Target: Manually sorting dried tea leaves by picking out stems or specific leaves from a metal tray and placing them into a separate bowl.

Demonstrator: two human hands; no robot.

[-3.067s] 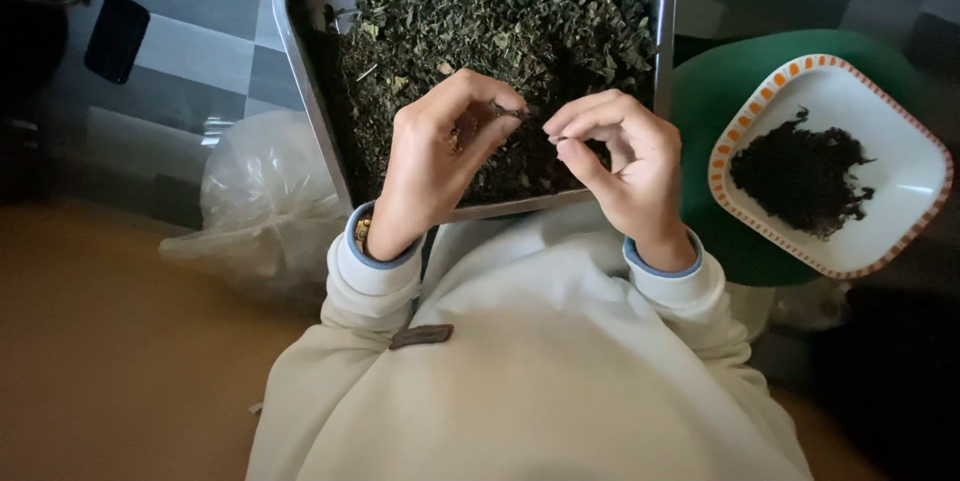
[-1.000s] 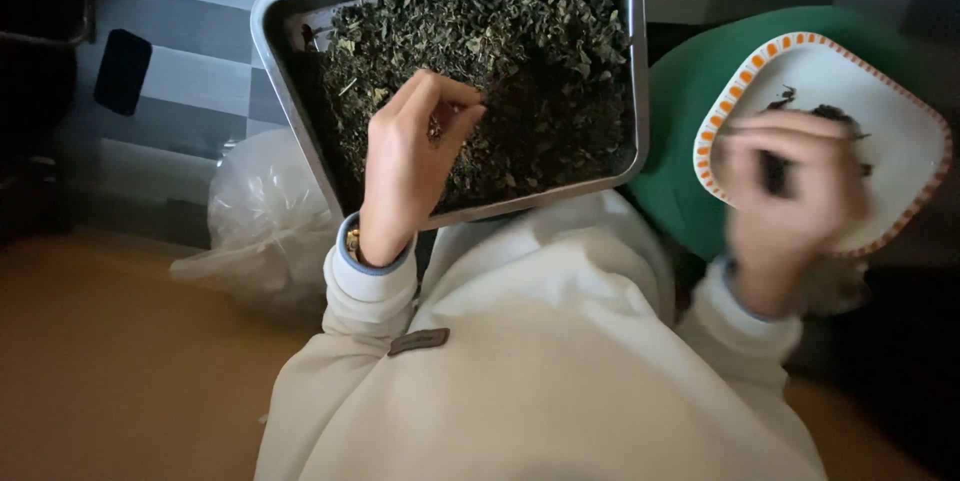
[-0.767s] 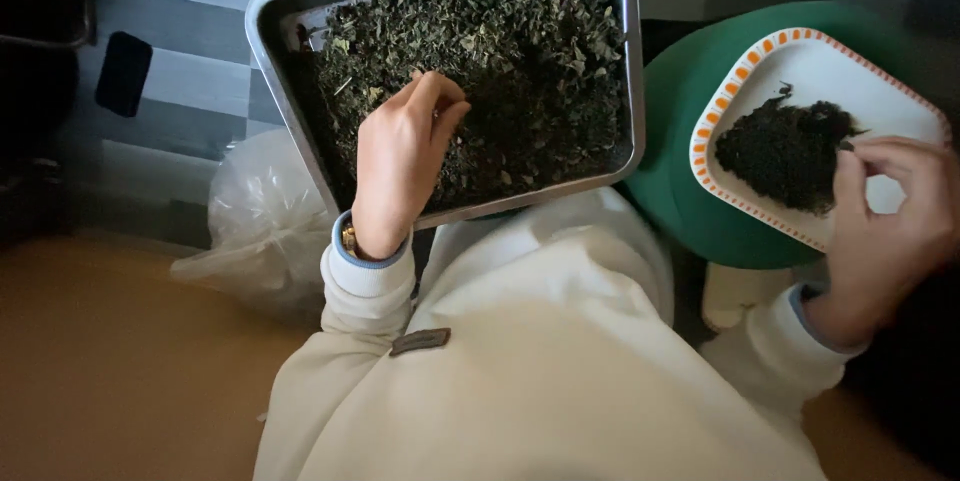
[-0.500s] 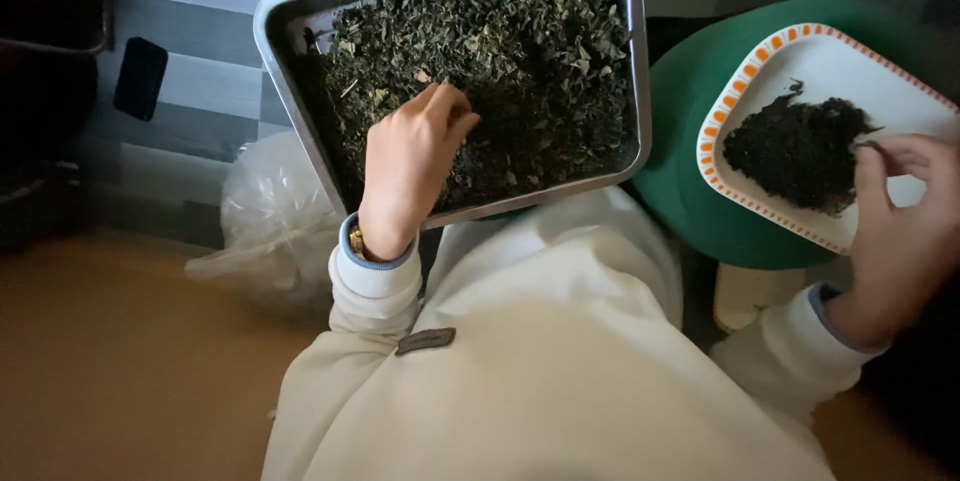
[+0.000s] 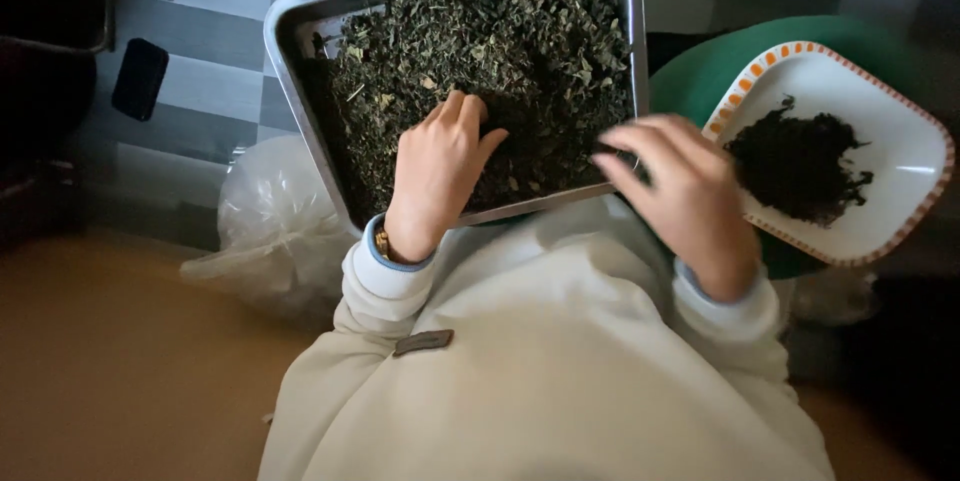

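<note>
With the metal tray (image 5: pixel 300 61) of dried leaves (image 5: pixel 480 51) before us, our left hand (image 5: pixel 437 169) rests in the leaves, fingers together for sifting, while our right hand (image 5: pixel 680 196), blurred, fingers loosely apart, hovers at its near-right corner, beside the white dish (image 5: pixel 905 176) of dark pickings (image 5: pixel 797 166).

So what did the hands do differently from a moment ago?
The right hand was over the white plate by the dark heap; it has swung back left to the near edge of the metal tray. It is blurred, so what it holds is unclear. The left hand stayed resting in the dried leaves. Tray, plate and plastic bag kept their places.
</note>
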